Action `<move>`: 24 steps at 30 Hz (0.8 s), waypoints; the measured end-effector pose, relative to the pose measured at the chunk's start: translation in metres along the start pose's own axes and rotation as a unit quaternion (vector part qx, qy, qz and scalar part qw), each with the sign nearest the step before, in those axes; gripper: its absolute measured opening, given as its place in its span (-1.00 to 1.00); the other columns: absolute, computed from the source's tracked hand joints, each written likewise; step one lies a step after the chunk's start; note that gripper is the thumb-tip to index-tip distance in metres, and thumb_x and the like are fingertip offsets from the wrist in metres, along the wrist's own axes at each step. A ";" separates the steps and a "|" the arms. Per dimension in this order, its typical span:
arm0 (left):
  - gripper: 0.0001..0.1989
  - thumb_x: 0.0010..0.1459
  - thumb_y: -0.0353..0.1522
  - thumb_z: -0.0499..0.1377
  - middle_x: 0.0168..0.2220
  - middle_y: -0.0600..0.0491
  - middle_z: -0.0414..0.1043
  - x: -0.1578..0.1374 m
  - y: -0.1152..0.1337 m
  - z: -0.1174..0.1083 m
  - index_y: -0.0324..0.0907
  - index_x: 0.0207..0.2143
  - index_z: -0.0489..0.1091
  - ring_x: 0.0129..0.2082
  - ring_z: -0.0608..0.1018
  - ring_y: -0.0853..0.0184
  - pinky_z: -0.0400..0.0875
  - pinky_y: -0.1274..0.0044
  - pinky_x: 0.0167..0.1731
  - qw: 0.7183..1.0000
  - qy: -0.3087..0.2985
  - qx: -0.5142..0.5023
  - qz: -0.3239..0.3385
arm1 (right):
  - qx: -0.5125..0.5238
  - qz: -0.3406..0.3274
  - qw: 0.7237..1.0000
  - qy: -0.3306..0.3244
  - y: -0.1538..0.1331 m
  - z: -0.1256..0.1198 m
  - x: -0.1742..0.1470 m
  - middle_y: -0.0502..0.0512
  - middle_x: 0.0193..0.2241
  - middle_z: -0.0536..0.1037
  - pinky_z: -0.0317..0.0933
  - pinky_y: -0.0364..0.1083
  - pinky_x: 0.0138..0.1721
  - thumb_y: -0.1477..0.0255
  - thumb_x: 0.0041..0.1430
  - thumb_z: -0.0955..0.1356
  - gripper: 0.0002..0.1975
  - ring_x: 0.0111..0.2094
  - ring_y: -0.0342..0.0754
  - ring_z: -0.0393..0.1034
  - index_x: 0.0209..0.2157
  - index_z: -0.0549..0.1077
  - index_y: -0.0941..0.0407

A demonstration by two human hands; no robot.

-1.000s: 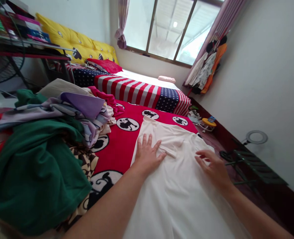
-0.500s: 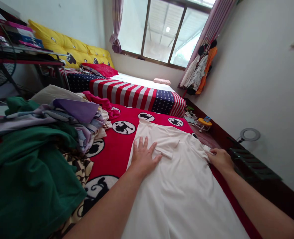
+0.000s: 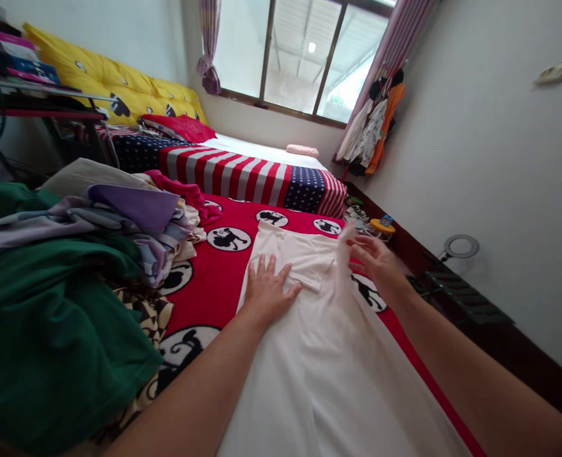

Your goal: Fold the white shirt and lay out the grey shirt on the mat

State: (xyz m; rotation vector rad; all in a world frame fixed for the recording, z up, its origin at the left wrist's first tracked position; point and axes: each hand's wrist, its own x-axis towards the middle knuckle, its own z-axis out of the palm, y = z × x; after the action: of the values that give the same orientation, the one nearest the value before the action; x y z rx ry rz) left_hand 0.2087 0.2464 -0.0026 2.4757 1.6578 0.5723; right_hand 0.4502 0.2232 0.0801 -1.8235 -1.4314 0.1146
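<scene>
Cream garment [image 3: 319, 355]: thin, soft, light, likely limp; spread on red blanket [image 3: 223, 279] of bed. Left hand [image 3: 267, 293] flat, fingers spread, pinning it. Right hand [image 3: 378, 261] pinches lifted right edge. Best held at edges.

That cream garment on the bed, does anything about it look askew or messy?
Yes. The cream garment lies flat under the left hand, but its right edge is lifted and folded inward by the right hand. Beside it, the pile of clothes is jumbled.
</scene>
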 end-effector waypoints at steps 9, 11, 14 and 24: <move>-0.42 0.23 0.05 -0.06 0.31 -0.04 0.10 -0.001 -0.001 -0.009 0.10 0.23 0.21 0.33 0.04 0.04 -0.13 0.15 0.24 1.000 -0.012 -0.009 0.004 | -0.047 -0.043 0.988 -0.140 0.024 -0.103 -0.156 0.08 -0.16 0.58 0.39 0.04 -0.10 0.13 0.08 0.37 -0.74 -0.14 0.10 0.49 -0.23 0.52 -0.07; -0.44 0.23 0.03 -0.05 0.29 -0.04 0.14 -0.002 -0.002 -0.010 0.06 0.21 0.24 0.32 0.07 0.03 -0.10 0.15 0.23 1.000 -0.004 -0.012 0.013 | -0.074 -0.011 0.988 -0.136 0.050 -0.120 -0.187 0.09 -0.20 0.59 0.40 0.01 -0.16 0.12 0.07 0.37 -0.75 -0.18 0.10 0.50 -0.27 0.53 -0.08; -0.48 0.25 -0.05 -0.02 0.25 -0.05 0.21 0.000 -0.005 -0.006 -0.03 0.19 0.27 0.30 0.13 0.05 -0.06 0.18 0.23 0.999 0.016 -0.022 0.025 | -0.097 0.031 0.984 -0.149 0.070 -0.134 -0.228 0.12 -0.18 0.58 0.39 -0.01 -0.17 0.13 0.00 0.40 -0.70 -0.18 0.10 0.49 -0.23 0.53 -0.05; -0.42 0.22 -0.25 0.10 0.09 -0.08 0.39 0.004 0.000 -0.009 -0.06 0.28 0.12 0.12 0.39 0.11 0.20 0.30 0.11 0.997 0.040 0.000 0.066 | -0.041 0.068 0.991 -0.110 0.050 -0.131 -0.273 0.06 -0.33 0.55 0.30 -0.17 -0.23 0.27 0.03 0.35 -0.82 -0.23 0.00 0.45 -0.53 0.38 0.07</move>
State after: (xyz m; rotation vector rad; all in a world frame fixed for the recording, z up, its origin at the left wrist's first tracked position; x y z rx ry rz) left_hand 0.2071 0.2487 0.0065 2.6098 1.5285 0.6947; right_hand 0.4594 -0.0792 0.0321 -2.0259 -1.4795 0.3405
